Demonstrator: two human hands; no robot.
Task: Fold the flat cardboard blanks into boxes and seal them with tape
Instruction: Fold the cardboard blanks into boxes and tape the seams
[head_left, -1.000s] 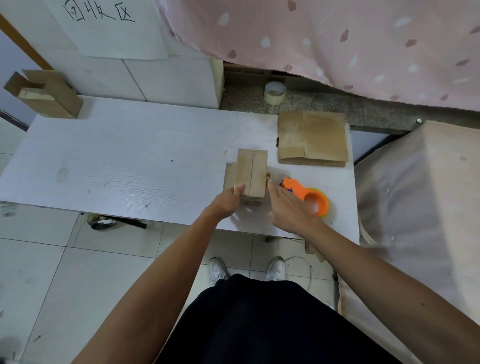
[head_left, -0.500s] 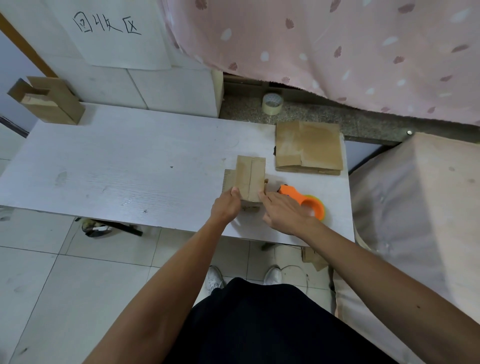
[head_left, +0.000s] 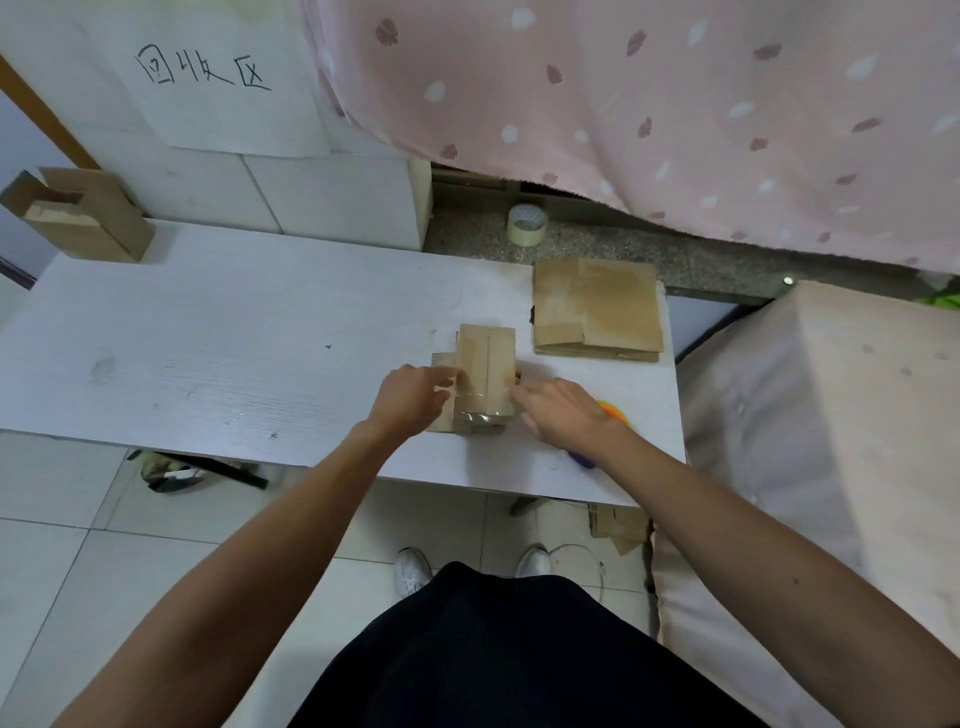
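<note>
The taped box (head_left: 485, 374) stands near the surface's (head_left: 208, 353) front edge, between my hands. My left hand (head_left: 410, 397), blurred, seems to press its left side with loose fingers. My right hand (head_left: 558, 413) touches its right side with straight fingers, hiding most of the orange tape dispenser (head_left: 617, 414).

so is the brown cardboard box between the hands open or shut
Shut: the brown cardboard box has top flaps meeting at a centre seam.
</note>
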